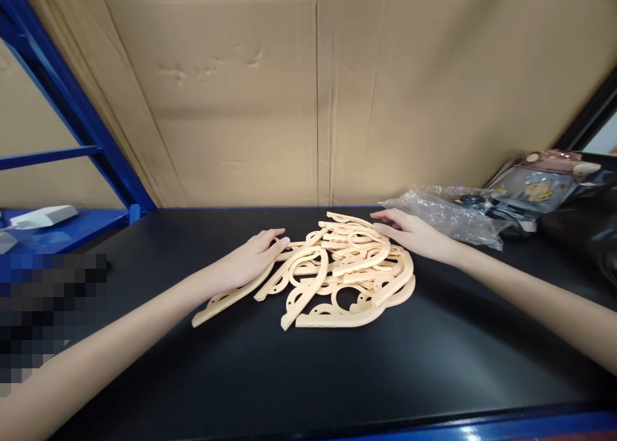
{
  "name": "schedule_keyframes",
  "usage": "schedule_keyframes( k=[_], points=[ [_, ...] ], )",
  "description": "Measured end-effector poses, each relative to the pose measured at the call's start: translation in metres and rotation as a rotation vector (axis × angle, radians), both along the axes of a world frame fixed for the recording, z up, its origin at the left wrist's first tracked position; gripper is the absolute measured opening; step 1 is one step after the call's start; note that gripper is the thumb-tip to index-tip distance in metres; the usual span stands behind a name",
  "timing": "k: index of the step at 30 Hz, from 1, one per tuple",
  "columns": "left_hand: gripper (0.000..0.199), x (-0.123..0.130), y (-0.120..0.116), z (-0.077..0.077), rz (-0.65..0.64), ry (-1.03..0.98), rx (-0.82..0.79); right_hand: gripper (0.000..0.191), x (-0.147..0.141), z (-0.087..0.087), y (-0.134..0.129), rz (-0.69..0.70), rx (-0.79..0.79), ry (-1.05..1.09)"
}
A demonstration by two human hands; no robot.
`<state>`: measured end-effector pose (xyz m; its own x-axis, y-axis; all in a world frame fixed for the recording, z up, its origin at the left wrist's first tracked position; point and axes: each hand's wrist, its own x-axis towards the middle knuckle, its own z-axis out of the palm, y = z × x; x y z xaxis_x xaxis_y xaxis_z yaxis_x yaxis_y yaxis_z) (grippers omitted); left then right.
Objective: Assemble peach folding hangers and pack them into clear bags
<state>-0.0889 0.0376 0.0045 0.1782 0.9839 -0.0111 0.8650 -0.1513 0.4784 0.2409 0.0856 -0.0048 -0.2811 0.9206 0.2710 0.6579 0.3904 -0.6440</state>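
Note:
A loose heap of cream plastic pieces (pixel 357 267), which look like folding-hanger arms, lies in the middle of the black table. Each has a long bar with a curved end, and some show round loops and small holes. At the heap's left side, my left hand (pixel 253 258) rests palm down, fingers stretched forward, over one long hanger arm (pixel 231 299) that is partly hidden beneath it. My right hand (pixel 407 232) is at the far right edge of the heap, fingers extended and touching or just over the top pieces. Neither hand is closed around a piece.
A crumpled clear plastic bag (pixel 448 216) lies beyond my right hand, beside a transparent printed pouch (pixel 540 184) and dark items. Cardboard (pixel 241 94) walls the back. At left stands a blue metal rack (pixel 91 126) with a white object (pixel 45 216).

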Motion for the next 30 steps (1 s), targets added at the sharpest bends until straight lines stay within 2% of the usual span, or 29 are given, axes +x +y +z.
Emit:
schedule_keyframes(
  k=[3, 6, 9, 15, 17, 19, 21, 22, 23, 26, 28, 30],
  points=[
    [0.063, 0.007, -0.01, 0.0, -0.072, -0.102, -0.003, 0.055, -0.006, -0.003, 0.01, 0.027, -0.09, 0.005],
    [0.055, 0.008, -0.016, -0.002, -0.172, -0.156, 0.054, 0.06, -0.008, 0.001, 0.004, 0.164, -0.246, 0.085],
    [0.046, 0.007, -0.016, -0.006, -0.24, -0.229, 0.075, 0.063, -0.01, 0.006, -0.016, 0.231, -0.336, 0.132],
    [0.037, 0.008, -0.016, -0.004, -0.272, -0.368, 0.093, 0.068, -0.012, 0.01, -0.061, 0.296, -0.375, 0.1],
    [0.033, 0.009, -0.018, -0.004, -0.307, -0.368, 0.098, 0.064, -0.006, 0.013, -0.063, 0.277, -0.28, 0.052],
    [0.028, 0.011, -0.019, -0.006, -0.355, -0.34, 0.117, 0.057, 0.007, 0.016, -0.054, 0.201, -0.05, -0.083],
    [0.025, 0.013, -0.021, -0.007, -0.392, -0.277, 0.16, 0.053, 0.024, 0.016, -0.037, 0.067, 0.236, -0.323],
    [0.024, 0.013, -0.021, -0.008, -0.402, -0.236, 0.186, 0.054, 0.035, 0.014, -0.028, 0.028, 0.327, -0.446],
    [0.025, 0.014, -0.022, -0.008, -0.401, -0.192, 0.214, 0.055, 0.046, 0.011, -0.018, 0.016, 0.362, -0.537],
    [0.023, 0.017, -0.026, -0.007, -0.392, -0.077, 0.278, 0.054, 0.079, -0.002, -0.001, 0.058, 0.314, -0.708],
    [0.022, 0.02, -0.03, -0.005, -0.365, 0.005, 0.32, 0.049, 0.097, -0.008, 0.0, 0.041, 0.323, -0.76],
    [0.027, 0.023, -0.033, -0.003, -0.316, 0.095, 0.357, 0.046, 0.108, -0.006, -0.007, 0.03, 0.319, -0.758]
  ],
)
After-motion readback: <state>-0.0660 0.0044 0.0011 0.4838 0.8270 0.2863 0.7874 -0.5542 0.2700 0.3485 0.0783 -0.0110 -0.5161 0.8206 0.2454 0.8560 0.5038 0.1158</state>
